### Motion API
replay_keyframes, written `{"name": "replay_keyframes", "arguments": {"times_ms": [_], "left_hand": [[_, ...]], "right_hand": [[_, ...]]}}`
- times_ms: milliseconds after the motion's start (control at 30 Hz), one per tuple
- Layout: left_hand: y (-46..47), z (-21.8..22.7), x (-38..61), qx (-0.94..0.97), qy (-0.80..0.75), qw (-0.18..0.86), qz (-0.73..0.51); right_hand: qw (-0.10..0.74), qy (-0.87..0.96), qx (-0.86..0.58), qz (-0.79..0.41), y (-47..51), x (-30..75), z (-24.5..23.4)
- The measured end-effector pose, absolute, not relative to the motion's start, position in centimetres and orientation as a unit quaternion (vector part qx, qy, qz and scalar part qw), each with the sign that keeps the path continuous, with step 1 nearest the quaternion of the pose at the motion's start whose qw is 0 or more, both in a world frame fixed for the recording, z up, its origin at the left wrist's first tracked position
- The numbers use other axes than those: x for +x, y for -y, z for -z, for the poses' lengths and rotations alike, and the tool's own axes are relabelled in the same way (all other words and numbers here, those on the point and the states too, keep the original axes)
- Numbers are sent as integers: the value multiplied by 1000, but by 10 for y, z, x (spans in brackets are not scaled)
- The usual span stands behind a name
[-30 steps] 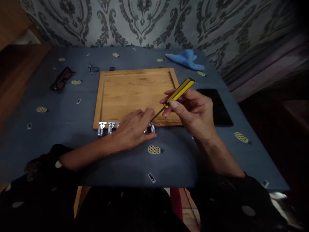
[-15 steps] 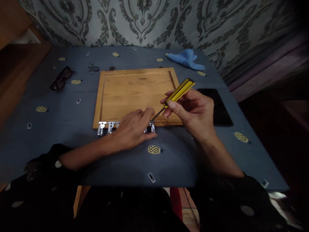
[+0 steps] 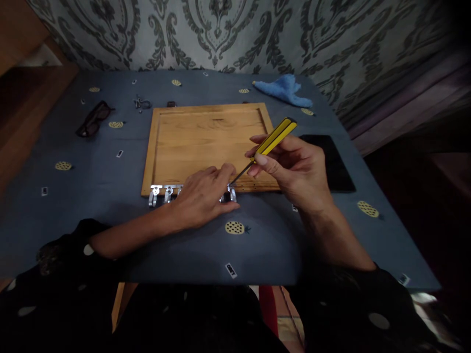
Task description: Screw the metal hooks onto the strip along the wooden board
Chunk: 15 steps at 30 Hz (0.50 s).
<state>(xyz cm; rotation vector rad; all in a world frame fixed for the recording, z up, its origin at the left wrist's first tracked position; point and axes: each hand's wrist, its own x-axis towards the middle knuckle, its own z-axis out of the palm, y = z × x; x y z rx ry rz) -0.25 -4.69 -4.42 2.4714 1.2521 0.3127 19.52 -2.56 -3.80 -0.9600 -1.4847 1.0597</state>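
Note:
A framed wooden board point(image 3: 206, 142) lies flat on the table. Along its near edge runs a silvery metal hook rail point(image 3: 156, 192), its middle hidden under my left hand point(image 3: 204, 196). The fingers of that hand curl over the rail and press it to the wood, thumb on the near side. My right hand point(image 3: 303, 169) is closed around the lower part of a screwdriver point(image 3: 274, 139) with a yellow and black handle. The slanting shaft points down to the rail's right end, where its tip meets the metal; any screw there is too small to make out.
A blue cloth point(image 3: 283, 90) lies at the back right. A dark flat panel point(image 3: 336, 164) sits beside the board, behind my right hand. Sunglasses point(image 3: 94, 119) and small metal pieces point(image 3: 142, 102) are on the left of the patterned tablecloth point(image 3: 91, 186).
The screwdriver's handle has turned slightly in my right hand, and that wrist has shifted a little. My left hand, the hook rail and the board stay in place.

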Motion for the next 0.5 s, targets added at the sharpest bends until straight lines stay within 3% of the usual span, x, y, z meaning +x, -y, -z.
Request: {"name": "replay_keyframes", "arguments": {"times_ms": [500], "left_hand": [[47,42,-1,871,-444,183,-107]], "right_hand": [[519,605,-398,-454,24,194,38]]}}
